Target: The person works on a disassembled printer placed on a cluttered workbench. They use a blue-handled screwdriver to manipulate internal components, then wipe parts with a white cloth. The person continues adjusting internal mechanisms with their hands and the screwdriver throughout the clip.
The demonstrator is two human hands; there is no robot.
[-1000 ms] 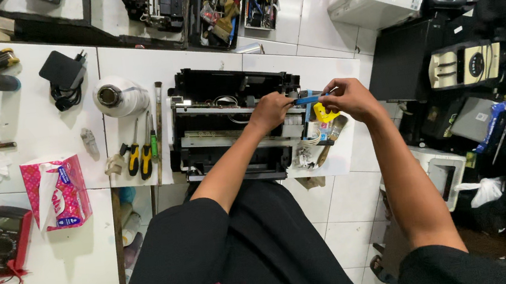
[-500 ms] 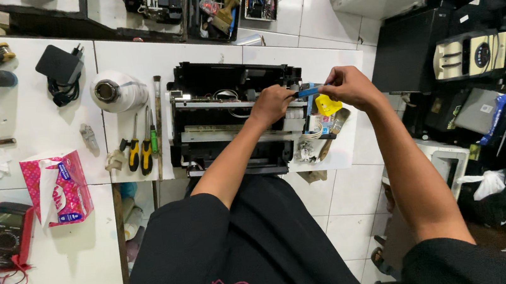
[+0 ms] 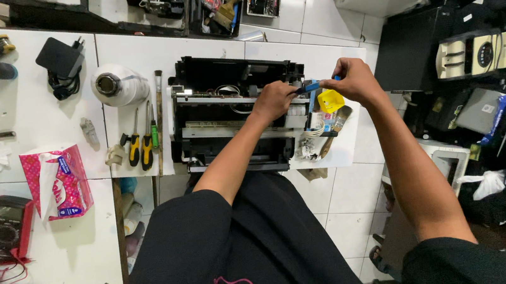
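Nearest the camera, a black shirt covers the person's lap, and both bare forearms reach away over it toward an opened black printer (image 3: 235,122) on the white tiled floor. The left hand (image 3: 273,99) rests on the printer's right end, fingers curled, and seems to pinch the near end of a small blue tool (image 3: 312,86), though the grip is partly hidden. The right hand (image 3: 355,79) is closed around the tool's far end, just above a yellow piece (image 3: 331,100) and a brush (image 3: 333,130). Left of the printer lie screwdrivers (image 3: 142,142) in a row, with a white roll (image 3: 116,84) beyond them. Further left sit a pink tissue pack (image 3: 57,181) and a red meter (image 3: 7,228).
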